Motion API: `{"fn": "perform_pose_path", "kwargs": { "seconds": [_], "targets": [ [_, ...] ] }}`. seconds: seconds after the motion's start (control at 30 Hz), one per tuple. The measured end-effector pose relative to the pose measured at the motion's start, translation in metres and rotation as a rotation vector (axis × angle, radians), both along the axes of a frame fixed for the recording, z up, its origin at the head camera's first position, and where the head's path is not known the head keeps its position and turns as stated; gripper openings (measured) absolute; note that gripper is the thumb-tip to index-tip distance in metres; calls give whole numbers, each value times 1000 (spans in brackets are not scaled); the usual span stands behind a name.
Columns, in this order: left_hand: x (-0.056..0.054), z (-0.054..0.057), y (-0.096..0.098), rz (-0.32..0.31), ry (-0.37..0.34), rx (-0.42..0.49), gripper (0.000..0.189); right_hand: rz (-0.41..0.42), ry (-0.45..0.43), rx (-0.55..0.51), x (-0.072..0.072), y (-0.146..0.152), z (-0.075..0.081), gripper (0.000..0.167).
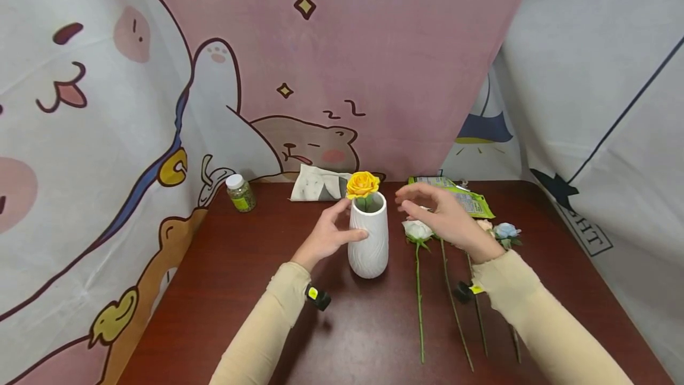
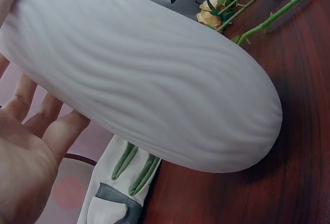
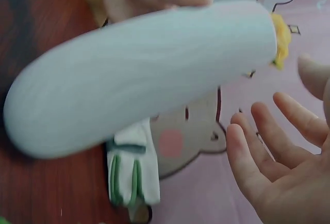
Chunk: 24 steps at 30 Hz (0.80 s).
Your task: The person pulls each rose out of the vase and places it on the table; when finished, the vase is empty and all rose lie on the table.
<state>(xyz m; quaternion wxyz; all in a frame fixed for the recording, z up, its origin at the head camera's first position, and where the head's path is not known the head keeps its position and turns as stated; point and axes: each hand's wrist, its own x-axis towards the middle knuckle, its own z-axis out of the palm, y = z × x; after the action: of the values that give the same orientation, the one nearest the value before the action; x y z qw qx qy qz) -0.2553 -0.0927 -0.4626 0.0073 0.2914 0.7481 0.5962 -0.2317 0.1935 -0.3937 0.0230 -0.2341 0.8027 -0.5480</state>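
A white vase with wavy ridges stands upright on the table, and a yellow rose rises from its mouth. My left hand grips the vase near the top, thumb across the front and fingers round the far side. In the left wrist view the ridged vase fills much of the picture. To the right of the mouth, my right hand is held in the air with loosely bent fingers and nothing in them. The right wrist view shows those fingers spread apart from the vase.
Several long-stemmed flowers lie on the right of the table, among them a white rose and a blue one. Behind the vase are white gloves. A green packet lies at the back right, and a white-lidded jar stands back left.
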Motion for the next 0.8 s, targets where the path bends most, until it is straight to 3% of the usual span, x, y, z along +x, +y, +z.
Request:
{"fn": "perform_pose_path", "kwargs": {
  "seconds": [0.17, 0.37, 0.8],
  "targets": [
    [0, 0, 0, -5, 7, -5, 61, 48, 0, -61, -2, -20, 9, 39],
    [-1, -1, -1, -17, 7, -9, 68, 61, -24, -34, -4, -37, 14, 46],
    [0, -2, 0, -30, 23, 1, 72, 107, -156, -89, -16, -60, 26, 40]
  ]
}}
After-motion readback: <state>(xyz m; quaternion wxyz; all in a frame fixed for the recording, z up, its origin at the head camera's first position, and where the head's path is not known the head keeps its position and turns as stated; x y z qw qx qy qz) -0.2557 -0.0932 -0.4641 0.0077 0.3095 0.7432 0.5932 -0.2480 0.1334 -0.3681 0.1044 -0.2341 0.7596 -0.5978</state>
